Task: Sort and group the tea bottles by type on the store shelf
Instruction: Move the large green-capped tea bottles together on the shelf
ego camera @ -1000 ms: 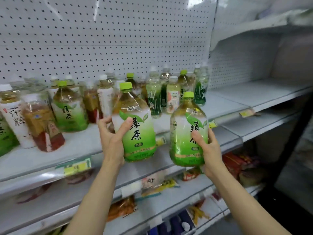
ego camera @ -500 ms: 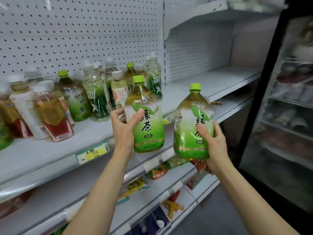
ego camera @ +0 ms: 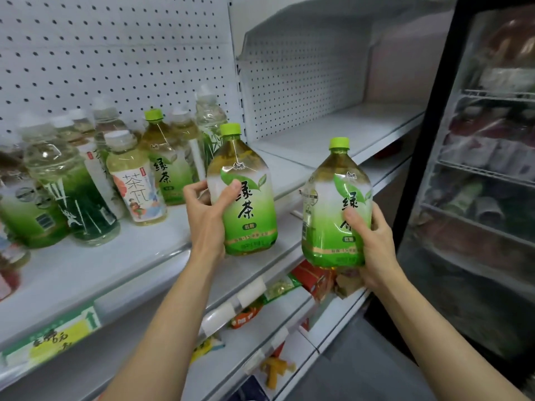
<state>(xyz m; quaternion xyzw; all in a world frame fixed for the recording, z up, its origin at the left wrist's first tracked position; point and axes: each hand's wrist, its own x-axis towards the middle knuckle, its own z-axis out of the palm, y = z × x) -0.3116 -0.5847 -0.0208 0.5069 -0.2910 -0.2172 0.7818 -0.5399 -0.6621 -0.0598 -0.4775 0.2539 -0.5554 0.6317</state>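
Observation:
My left hand [ego camera: 207,215] grips a green tea bottle [ego camera: 246,198] with a light green cap, held upright over the front edge of the white shelf [ego camera: 139,250]. My right hand [ego camera: 373,238] grips a second, matching green tea bottle [ego camera: 333,204], held upright in the air just right of the first. Behind the left one stands a third bottle of the same green tea [ego camera: 166,160]. Left of it stand a pale tea bottle [ego camera: 136,183] with a white cap and a dark green labelled bottle [ego camera: 72,195], among several other mixed bottles.
The adjoining shelf bay [ego camera: 347,131] to the right holds nothing. A glass-door fridge [ego camera: 477,169] with a black frame stands at the far right. Snack packets [ego camera: 312,279] lie on the lower shelves. A yellow-green price tag [ego camera: 58,334] sits on the shelf edge.
The view has swung to the right along the shelf, and both hands have carried their green tea bottles rightward, toward the end of the mixed group and the bare bay.

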